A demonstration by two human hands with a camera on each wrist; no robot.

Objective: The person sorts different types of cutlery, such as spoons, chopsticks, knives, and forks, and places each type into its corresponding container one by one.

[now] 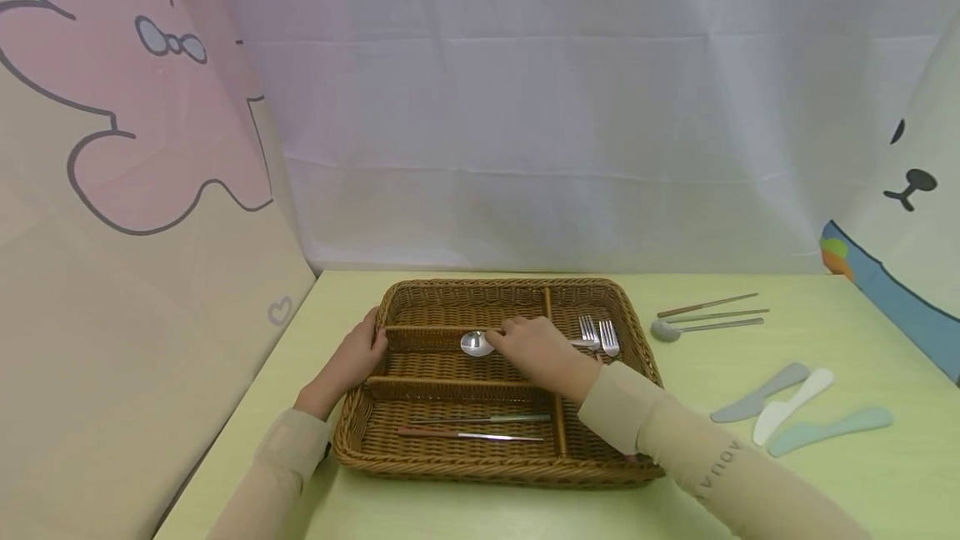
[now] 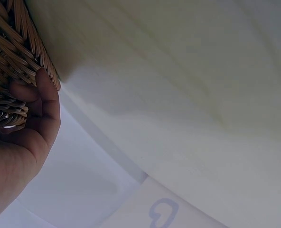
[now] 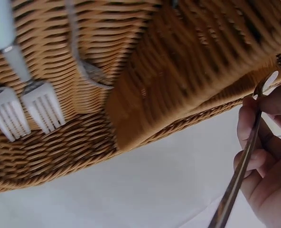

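My right hand (image 1: 542,352) pinches a metal spoon (image 1: 476,344) over the middle left compartment of a brown wicker basket (image 1: 495,475). In the right wrist view the spoon's long handle (image 3: 235,185) slants down from the fingers. At the basket's left side, my left hand (image 1: 360,352) grips the rim, and the left wrist view shows its fingers curled about the wicker edge. Forks (image 1: 609,338) lie in the right-hand compartment, partly hidden by the right arm. Two chopsticks (image 1: 487,435) lie in the front left compartment.
Right of the basket, on the pale green table (image 1: 225,482), lie two chopsticks (image 1: 708,305) and a spoon (image 1: 666,330). Nearer are a grey knife (image 1: 761,394), a white knife (image 1: 791,407) and a mint-green knife (image 1: 828,430). Cloth curtains (image 1: 525,148) enclose the table.
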